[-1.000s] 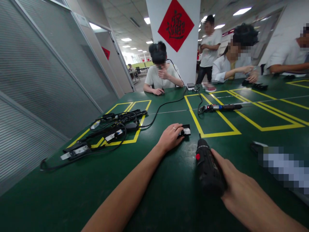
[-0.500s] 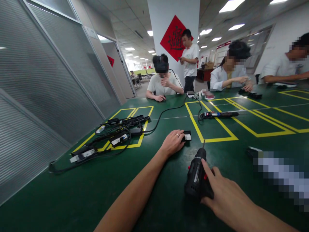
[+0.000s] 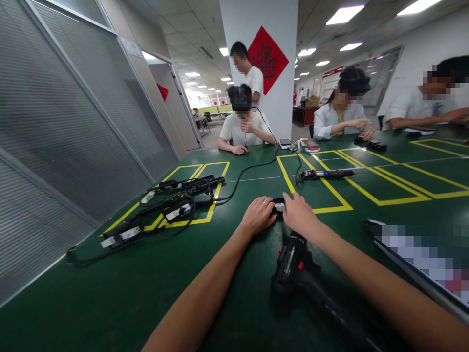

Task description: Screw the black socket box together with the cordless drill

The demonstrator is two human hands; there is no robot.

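A small black box with a white face (image 3: 279, 207) rests on the green table between my two hands. My left hand (image 3: 259, 213) is closed on its left side, a ring on one finger. From the right, my right hand (image 3: 299, 214) reaches over and its fingers close on the other side of the box, the fingertips partly hidden. Just below my right wrist lies a black cordless drill (image 3: 291, 274) with red buttons, its tip pointing towards the box. No hand touches the drill.
Black devices with cables (image 3: 179, 210) lie at the left inside yellow tape outlines. A cylindrical tool (image 3: 326, 173) sits beyond my hands. At the right is a partly blurred flat item (image 3: 377, 230). Several people are around the far side of the table (image 3: 128, 298).
My right hand has let go of the drill and moved forward to the small box. The drill now lies on the table. The standing person at the back has moved left.
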